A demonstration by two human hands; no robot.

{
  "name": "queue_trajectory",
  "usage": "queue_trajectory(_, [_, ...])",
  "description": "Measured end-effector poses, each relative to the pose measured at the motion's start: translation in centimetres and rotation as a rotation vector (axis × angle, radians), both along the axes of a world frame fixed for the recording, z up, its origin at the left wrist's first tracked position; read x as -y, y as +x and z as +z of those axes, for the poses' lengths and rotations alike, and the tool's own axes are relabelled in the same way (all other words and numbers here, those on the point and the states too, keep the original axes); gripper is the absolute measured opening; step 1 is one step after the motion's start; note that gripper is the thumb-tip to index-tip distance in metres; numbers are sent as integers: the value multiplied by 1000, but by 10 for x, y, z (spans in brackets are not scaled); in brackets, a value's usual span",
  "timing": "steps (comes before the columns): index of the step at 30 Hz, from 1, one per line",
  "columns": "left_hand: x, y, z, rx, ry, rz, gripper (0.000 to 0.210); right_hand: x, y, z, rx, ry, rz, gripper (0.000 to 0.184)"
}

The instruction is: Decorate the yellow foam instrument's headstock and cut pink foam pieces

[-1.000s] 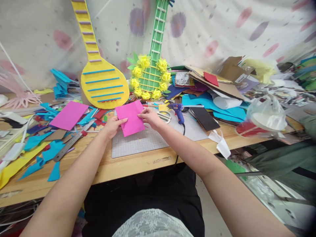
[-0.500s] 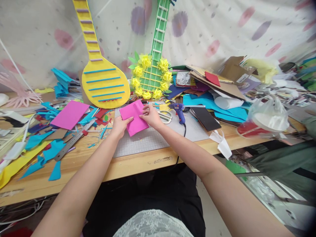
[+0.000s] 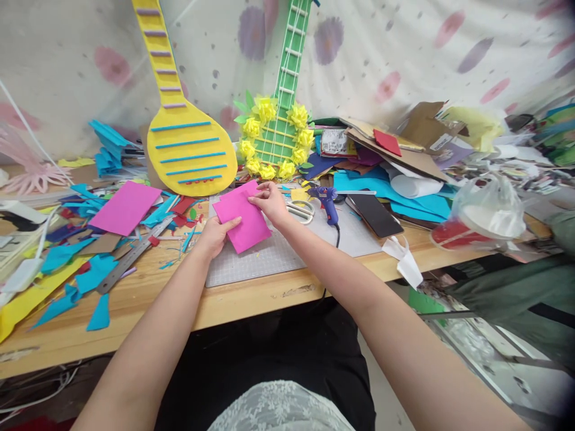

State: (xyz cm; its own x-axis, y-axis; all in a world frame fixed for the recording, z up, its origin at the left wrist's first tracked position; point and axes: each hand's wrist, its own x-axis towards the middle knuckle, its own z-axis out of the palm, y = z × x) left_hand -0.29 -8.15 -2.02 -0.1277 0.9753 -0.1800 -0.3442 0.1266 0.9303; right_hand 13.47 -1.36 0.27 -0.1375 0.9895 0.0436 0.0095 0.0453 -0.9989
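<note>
Between my hands is a bright pink sheet of craft paper [image 3: 245, 230], with a crease or layered edge near its top. My left hand [image 3: 215, 236] grips its left side, thumb lying flat on the front and fingers hidden behind. At the upper right edge, my right hand [image 3: 271, 202] has its fingertips pinched on the paper. The sheet is tilted above a grey cutting mat [image 3: 287, 257]. White-handled scissors [image 3: 300, 211] and a blue glue gun [image 3: 327, 203] lie just right of my right hand.
A second pink sheet [image 3: 126, 208] lies left among blue scraps [image 3: 99, 269] and a metal ruler [image 3: 135, 254]. Behind stand a yellow paper instrument [image 3: 193, 158] and a green one [image 3: 278, 140] with yellow flowers. Rightward are a phone [image 3: 377, 214] and a bagged bucket [image 3: 478, 224].
The pink sheet now shows a larger face and its lower edge sits slightly lower. My left hand has shifted slightly down, and my right fingers slightly up and left along the edge.
</note>
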Motion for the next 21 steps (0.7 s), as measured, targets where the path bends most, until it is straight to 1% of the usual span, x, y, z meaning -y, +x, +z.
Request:
queue_trajectory(3, [-2, 0, -4, -77, 39, 66, 47, -1, -1, 2, 16, 22, -4, 34])
queue_trajectory(5, [-4, 0, -6, -115, 59, 105, 44, -1, 0, 3, 38, 13, 10, 38])
queue_trajectory(8, [-6, -3, -7, -104, 84, 108, 46, 0, 5, 6, 83, -90, 110, 45])
queue_trajectory(10, [-6, -4, -8, -84, 104, 102, 50, 2, 8, 5, 111, -150, 173, 45])
queue_trajectory(11, [-6, -5, -8, -82, 112, 102, 51, 2, 8, 4, 127, -153, 179, 44])
queue_trajectory(15, [-7, -4, -10, -81, 114, 117, 52, 2, 7, -2, 174, -69, 139, 42])
queue_trajectory(18, [-7, -6, -9, -63, 123, 153, 49, -3, 16, -1, 180, -69, 151, 34])
queue_trajectory(19, [-7, -7, -8, -49, 130, 174, 48, -4, 23, 1, 222, -58, 142, 29])
queue_trajectory(20, [-7, -9, -7, -29, 138, 198, 46, -6, 32, 2, 307, -30, 119, 24])
queue_trajectory(21, [-8, -10, -6, -5, 144, 223, 44, -6, 43, 4, 447, 29, 77, 20])
